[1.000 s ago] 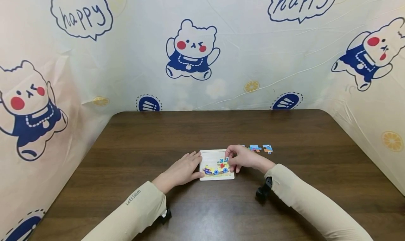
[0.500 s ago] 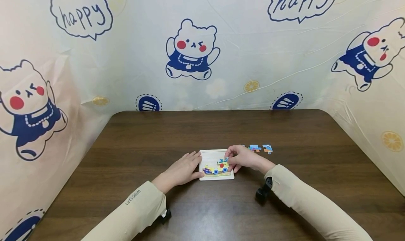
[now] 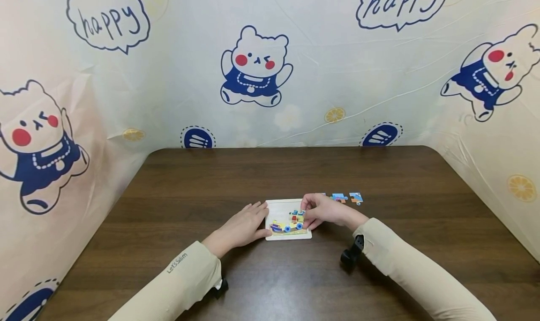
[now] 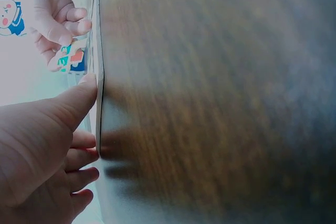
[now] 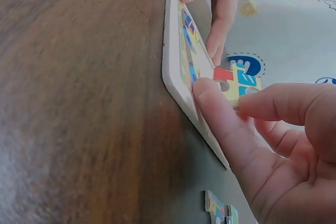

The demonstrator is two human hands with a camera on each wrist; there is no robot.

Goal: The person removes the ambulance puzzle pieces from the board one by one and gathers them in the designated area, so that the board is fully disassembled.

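Observation:
A small jigsaw board with a pale raised rim lies on the table, with a yellow vehicle picture partly assembled along its near side. My left hand rests against the board's left edge, fingers straight and thumb at the near left corner. Over the board's right side, my right hand pinches a jigsaw piece between thumb and index finger. That piece is yellow with a red patch and blue windows. In the right wrist view it stands tilted up from the board, its lower edge close to the assembled part.
Several loose jigsaw pieces lie in a row behind my right hand, among them a blue one and another with orange; the hand partly hides the row's left end. Brown wooden table all around, with a printed cloth hanging behind.
The pinched piece has tilted slightly in my right hand, and that hand's lower fingers have drawn in a little. My left hand keeps its place on the board's edge.

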